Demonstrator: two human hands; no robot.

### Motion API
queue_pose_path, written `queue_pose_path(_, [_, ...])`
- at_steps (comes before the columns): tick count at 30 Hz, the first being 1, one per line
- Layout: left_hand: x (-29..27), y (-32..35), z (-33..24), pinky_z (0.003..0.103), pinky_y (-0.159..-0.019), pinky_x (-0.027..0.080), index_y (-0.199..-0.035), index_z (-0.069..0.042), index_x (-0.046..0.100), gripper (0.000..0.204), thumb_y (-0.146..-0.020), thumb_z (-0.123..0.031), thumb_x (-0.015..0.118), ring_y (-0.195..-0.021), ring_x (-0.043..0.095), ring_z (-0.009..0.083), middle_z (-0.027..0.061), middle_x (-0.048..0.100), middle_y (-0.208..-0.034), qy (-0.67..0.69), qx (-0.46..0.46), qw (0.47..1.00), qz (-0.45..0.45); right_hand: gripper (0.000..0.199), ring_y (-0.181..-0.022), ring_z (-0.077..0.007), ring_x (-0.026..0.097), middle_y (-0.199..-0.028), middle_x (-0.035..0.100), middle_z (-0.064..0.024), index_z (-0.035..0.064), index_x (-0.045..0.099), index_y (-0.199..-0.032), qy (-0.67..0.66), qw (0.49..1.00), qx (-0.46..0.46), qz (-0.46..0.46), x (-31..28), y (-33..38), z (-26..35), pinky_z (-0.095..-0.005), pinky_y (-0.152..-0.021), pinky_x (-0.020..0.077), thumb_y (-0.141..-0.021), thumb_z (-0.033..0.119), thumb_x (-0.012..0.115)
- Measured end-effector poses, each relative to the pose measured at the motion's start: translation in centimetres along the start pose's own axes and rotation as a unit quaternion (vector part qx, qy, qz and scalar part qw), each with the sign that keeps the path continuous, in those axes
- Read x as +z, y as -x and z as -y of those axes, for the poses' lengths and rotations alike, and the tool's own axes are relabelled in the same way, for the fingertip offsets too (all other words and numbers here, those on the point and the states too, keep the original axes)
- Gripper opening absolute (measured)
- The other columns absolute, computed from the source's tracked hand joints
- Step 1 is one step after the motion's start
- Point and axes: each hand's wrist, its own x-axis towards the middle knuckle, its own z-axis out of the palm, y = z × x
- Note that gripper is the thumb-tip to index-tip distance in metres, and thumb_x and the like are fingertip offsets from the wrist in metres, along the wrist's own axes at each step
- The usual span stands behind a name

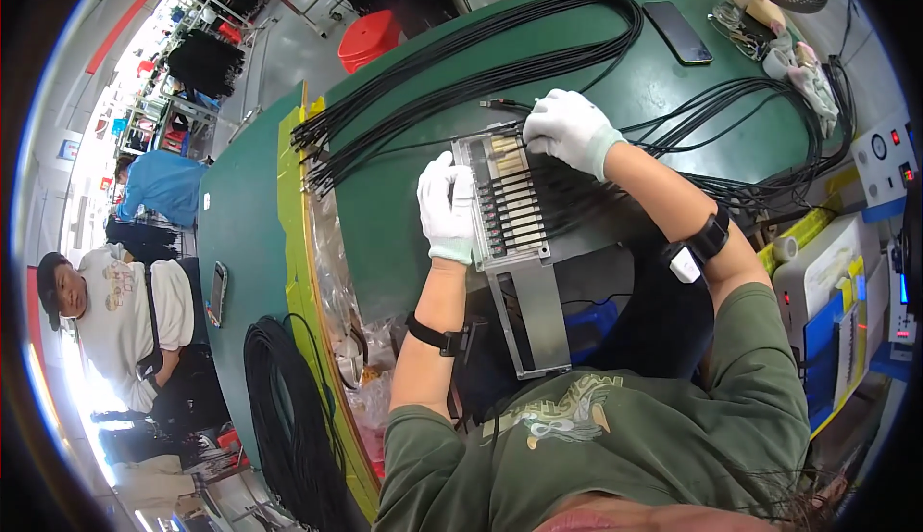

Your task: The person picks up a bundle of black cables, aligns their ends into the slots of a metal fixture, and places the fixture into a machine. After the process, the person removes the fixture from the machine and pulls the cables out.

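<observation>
Left hand point(448, 207): gloved, lying flat against the metal fixture's point(508, 207) left edge — gripping nothing.
Right hand point(569, 130): gloved, pinching a black cable point(500, 105) at the fixture's top.
Fixture: sitting on the green table point(404, 205).

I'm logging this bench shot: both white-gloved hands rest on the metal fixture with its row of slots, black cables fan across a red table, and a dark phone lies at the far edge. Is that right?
Not quite: the table is green, not red, as the head view shows. The rest holds: the left hand and right hand, both in white gloves, rest on the metal fixture, black cables fan across the table, and the dark phone lies at its far edge.
</observation>
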Motion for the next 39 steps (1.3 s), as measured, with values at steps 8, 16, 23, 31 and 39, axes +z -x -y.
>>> queue_pose_path(8, [-0.2,-0.1,-0.6,0.039,-0.104,0.041,-0.088,-0.005,0.069,0.008,-0.09,-0.012,0.066,-0.118,0.055,0.0297,0.0143,0.065,-0.122,0.011,0.09,0.996,-0.018,0.016,-0.093,-0.0285,0.061,-0.09,0.068,-0.0057,0.0129,0.069,-0.086,-0.099,0.994,0.0,0.04,2.8,0.0,5.1,-0.041,-0.084,0.0473,-0.077,0.025,0.074])
queue_pose_path(16, [-0.2,0.2,0.4,0.035,-0.101,0.043,-0.095,-0.002,0.07,0.012,-0.094,-0.011,0.062,-0.113,0.059,0.025,0.0132,0.065,-0.121,-0.019,-0.005,0.998,-0.057,0.01,-0.09,-0.0272,0.061,-0.085,0.067,-0.0037,0.0146,0.068,-0.084,-0.101,0.992,0.047,0.063,0.9,0.6,1.2,-0.0403,-0.082,0.0467,-0.078,0.022,0.072])
queue_pose_path(23, [-0.3,-0.1,0.4,0.037,-0.096,0.045,-0.101,-0.005,0.069,0.017,-0.095,-0.017,0.059,-0.101,0.06,0.0276,0.0104,0.068,-0.106,-0.026,-0.02,0.998,-0.047,0.008,-0.09,-0.0236,0.059,-0.081,0.062,0.0003,0.0173,0.066,-0.079,0.059,0.998,-0.003,0.004,0.8,0.4,2.1,-0.0384,-0.08,0.0458,-0.076,0.021,0.072])
queue_pose_path(31, [-0.3,-0.1,0.1,0.038,-0.094,0.045,-0.099,-0.005,0.069,0.02,-0.097,-0.017,0.053,-0.093,0.061,0.0278,0.0069,0.07,-0.1,-0.034,-0.045,0.998,-0.036,0.01,-0.09,-0.0227,0.058,-0.081,0.06,0.0012,0.0177,0.064,-0.08,0.097,0.995,-0.023,0.018,0.8,0.5,1.8,-0.0377,-0.081,0.0452,-0.076,0.024,0.071])
queue_pose_path(39, [0.2,-0.4,-1.8,0.047,-0.112,0.031,-0.115,-0.025,0.073,0.029,-0.091,-0.037,0.063,-0.126,0.047,0.0375,0.0174,0.058,-0.133,-0.164,0.095,0.98,0.059,0.012,-0.093,-0.0227,0.057,-0.085,0.062,0.0001,0.0163,0.065,-0.081,0.093,0.995,-0.016,0.022,2.0,0.7,1.8,-0.0378,-0.082,0.0449,-0.078,0.027,0.072])
